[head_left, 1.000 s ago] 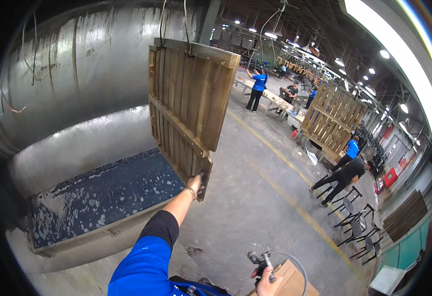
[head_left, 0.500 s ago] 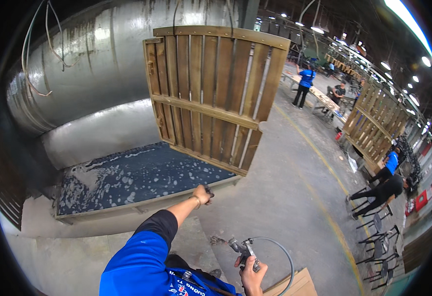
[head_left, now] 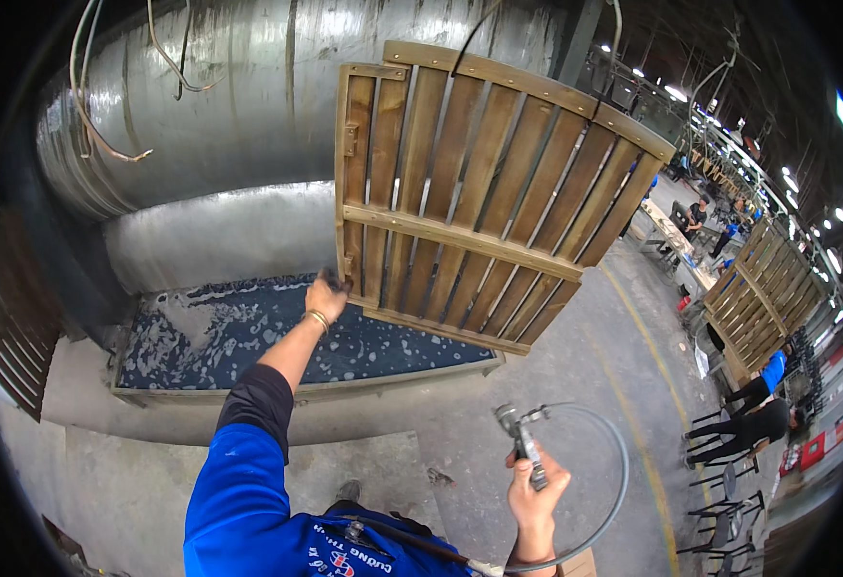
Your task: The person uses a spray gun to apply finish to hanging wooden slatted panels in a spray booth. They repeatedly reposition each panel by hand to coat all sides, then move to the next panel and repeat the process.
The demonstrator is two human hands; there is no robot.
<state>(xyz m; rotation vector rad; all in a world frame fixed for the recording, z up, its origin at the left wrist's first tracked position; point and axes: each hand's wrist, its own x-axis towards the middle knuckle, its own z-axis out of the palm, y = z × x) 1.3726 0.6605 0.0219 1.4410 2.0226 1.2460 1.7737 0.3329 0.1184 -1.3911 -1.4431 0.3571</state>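
A brown slatted wooden panel (head_left: 479, 163) hangs from wires, tilted, with a rail across its middle. My left hand (head_left: 328, 298), its fingers darkened, is closed at the panel's lower left edge; the fingertips are partly hidden and blurred. In my right hand (head_left: 537, 490) is a metal spray gun (head_left: 522, 438), held upright to the right of my body and apart from the panel. A grey hose (head_left: 618, 452) loops from the gun around my right wrist.
Below the panel lies a low trough (head_left: 344, 391) of dark liquid with pale foam. Behind stands a large metal cylinder (head_left: 219, 106), with loose wires (head_left: 94, 135) at upper left. Another slatted panel (head_left: 766, 288), people (head_left: 753, 428) and chairs (head_left: 724, 510) are at the right.
My left hand has moved left and up to the panel's lower left edge. The panel has turned and sits further right in view. The spray gun has come up and right.
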